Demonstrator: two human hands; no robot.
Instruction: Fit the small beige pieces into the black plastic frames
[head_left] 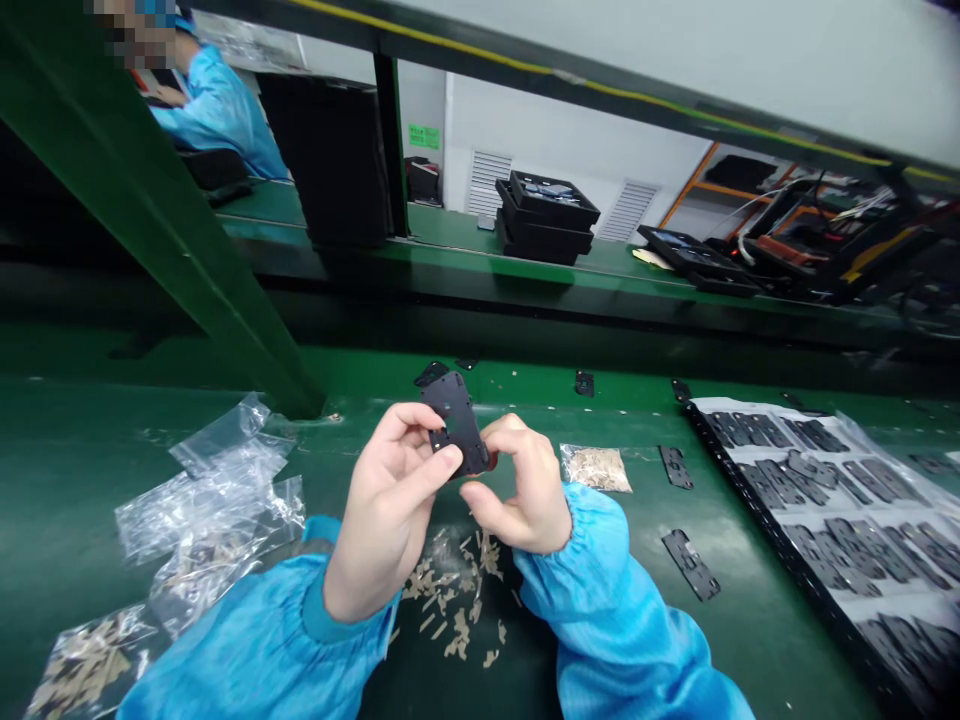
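My left hand point(390, 495) and my right hand point(525, 490) together hold a small flat black plastic plate point(455, 420) upright above the green table point(90, 470). The left thumb and fingers pinch its left edge. The right hand's fingers are curled against its lower right corner. Both wrists wear blue sleeves. Under my hands lies a scatter of small tan pieces point(457, 590).
Clear plastic bags point(210, 500), some with tan pieces, lie at left. A small bag of tan pieces point(596, 467) sits right of my hands. Loose black plates point(690, 562) lie near a tray of black plates point(840, 500) at right. A person in blue point(217, 105) works beyond the belt.
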